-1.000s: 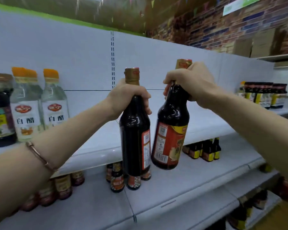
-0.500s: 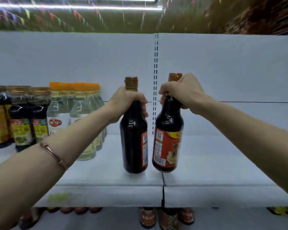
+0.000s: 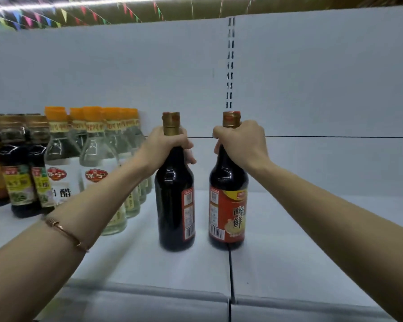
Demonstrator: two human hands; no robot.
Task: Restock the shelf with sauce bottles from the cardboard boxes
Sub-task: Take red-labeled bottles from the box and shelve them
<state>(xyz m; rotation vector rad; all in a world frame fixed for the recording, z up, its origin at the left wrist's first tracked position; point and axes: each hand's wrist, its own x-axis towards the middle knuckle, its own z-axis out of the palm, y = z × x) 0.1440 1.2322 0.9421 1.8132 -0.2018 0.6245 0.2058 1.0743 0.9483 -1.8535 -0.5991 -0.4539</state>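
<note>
**Two dark bottles, one in each hand, down on the white shelf**

Gripping the left sauce bottle (image 3: pixel 175 201) by the neck with the left hand (image 3: pixel 165 145) — fingers (image 3: pixel 188 148) curling right round the glass just under the gold cap, thumb side hidden behind. Gripping the right sauce bottle (image 3: pixel 228 205) the same way with the right hand (image 3: pixel 241 144), knuckles wrapping the neck so only the top of the cap is peeking out above them. Standing upright, both bottles, bases apparently resting on the shelf (image 3: pixel 312 240) directly below the fingers, though actual contact is hard to call from this angle. Sitting side by side with a clear gap between, not touching. Showing mostly dark glass and a strip of barcode label under the left fingers; showing a red and yellow label under the right ones. Straddling the seam between two shelf panels, the right bottle's base. Crowding in to the left of the left fingers, clear vinegar bottles (image 3: pixel 96 170) with orange caps, and beyond them more dark bottles (image 3: pixel 19 177) — all well apart from the right hand. Circling the left wrist, a thin bracelet (image 3: pixel 65 233).
</note>
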